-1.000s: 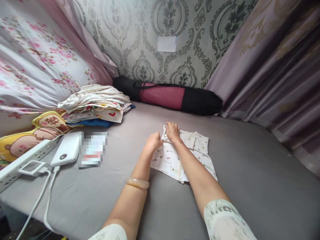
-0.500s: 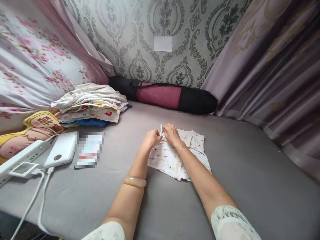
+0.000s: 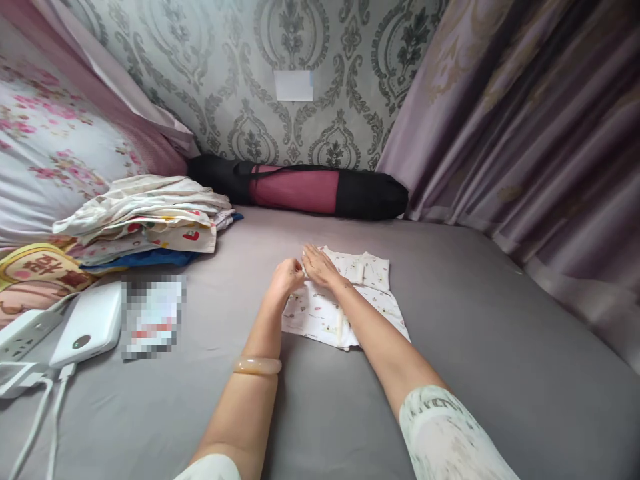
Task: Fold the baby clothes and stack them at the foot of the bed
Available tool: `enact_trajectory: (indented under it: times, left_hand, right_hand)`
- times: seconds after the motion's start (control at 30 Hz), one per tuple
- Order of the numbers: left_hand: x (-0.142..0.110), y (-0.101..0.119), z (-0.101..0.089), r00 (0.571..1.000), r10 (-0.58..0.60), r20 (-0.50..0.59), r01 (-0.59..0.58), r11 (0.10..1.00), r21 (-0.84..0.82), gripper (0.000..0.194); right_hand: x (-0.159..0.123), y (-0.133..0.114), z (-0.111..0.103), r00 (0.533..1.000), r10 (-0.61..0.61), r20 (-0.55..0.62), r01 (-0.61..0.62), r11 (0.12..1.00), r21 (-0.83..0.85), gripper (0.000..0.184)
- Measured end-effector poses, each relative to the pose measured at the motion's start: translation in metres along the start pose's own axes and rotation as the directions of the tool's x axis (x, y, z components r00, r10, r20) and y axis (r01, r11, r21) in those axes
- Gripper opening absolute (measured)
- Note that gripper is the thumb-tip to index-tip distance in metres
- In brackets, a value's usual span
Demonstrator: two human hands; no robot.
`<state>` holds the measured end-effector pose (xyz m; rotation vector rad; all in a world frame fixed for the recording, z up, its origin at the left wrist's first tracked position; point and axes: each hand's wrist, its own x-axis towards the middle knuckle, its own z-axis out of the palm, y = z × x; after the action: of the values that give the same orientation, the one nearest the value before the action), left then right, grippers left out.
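A small white baby shirt [image 3: 313, 313] with a tiny print lies spread on the grey bed sheet, its sleeve part turned toward the wall. My left hand [image 3: 289, 275] is closed in a pinch at the shirt's upper left edge; the exact bit of cloth in the fingers is partly hidden. Beside it, my right hand [image 3: 320, 265] rests flat on the shirt's upper left part, fingers stretched out and pointing away from me. My right forearm passes over the lower right of the shirt and hides some of it. A pale bangle [image 3: 257, 365] circles my left forearm.
Folded clothes [image 3: 150, 220] are stacked at the left, near a yellow cartoon cushion [image 3: 40, 273]. A white power bank [image 3: 90, 323], a power strip [image 3: 30, 333] with cables and a blurred packet [image 3: 154, 317] lie closer. A black and red long bag [image 3: 295, 189] lies along the wall.
My right hand has gone from bent fingers to lying flat on the shirt. The left hand stays at the shirt's edge. The view has turned slightly right.
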<state>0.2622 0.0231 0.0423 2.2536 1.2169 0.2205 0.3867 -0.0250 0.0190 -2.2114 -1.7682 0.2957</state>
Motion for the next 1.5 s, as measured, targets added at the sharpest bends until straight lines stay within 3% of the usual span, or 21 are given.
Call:
enact_trajectory:
  times: [0.13,0.23,0.37,0.5,0.73,0.87,1.0,1.23,1.5]
  left_hand:
    - [0.004,0.005,0.011,0.958,0.238,-0.158,-0.236,0.971,0.027,0.029]
    - [0.004,0.01,0.025,0.923,0.374,-0.089,-0.365,0.926,0.096,0.037]
    - [-0.003,0.013,0.038,0.94,0.332,0.073,-0.34,0.915,0.217,0.046]
    - [-0.008,0.011,0.041,0.951,0.267,0.159,-0.302,0.911,0.282,0.051]
    - [-0.004,0.02,0.027,0.947,0.267,0.177,-0.315,0.876,0.364,0.039]
    - [0.005,0.03,0.02,0.941,0.316,0.117,-0.336,0.86,0.384,0.037]
    - [0.018,0.034,0.03,0.903,0.424,0.067,-0.416,0.828,0.375,0.043]
    - [0.032,0.027,0.055,0.907,0.401,0.126,-0.418,0.833,0.362,0.063]
    - [0.025,0.034,0.046,0.909,0.387,0.155,-0.416,0.823,0.388,0.065]
  right_hand:
    - [-0.027,0.008,-0.013,0.985,0.106,-0.134,-0.111,0.993,-0.03,0.057]
    - [-0.052,0.016,-0.017,0.976,0.175,-0.134,-0.186,0.979,-0.079,0.057]
    - [-0.068,0.027,-0.012,0.972,0.225,-0.071,-0.232,0.968,-0.099,0.058]
    - [-0.066,0.032,-0.005,0.97,0.231,-0.077,-0.238,0.967,-0.094,0.058]
    - [-0.063,0.039,-0.019,0.975,0.221,0.017,-0.221,0.975,0.003,0.059]
    - [-0.071,0.057,-0.035,0.937,0.331,-0.115,-0.333,0.943,0.007,0.059]
    - [-0.083,0.075,-0.04,0.88,0.445,-0.164,-0.456,0.889,-0.032,0.063]
    - [-0.088,0.08,-0.028,0.869,0.482,-0.115,-0.494,0.861,-0.122,0.066]
    - [-0.091,0.077,-0.04,0.879,0.472,-0.071,-0.477,0.874,-0.087,0.066]
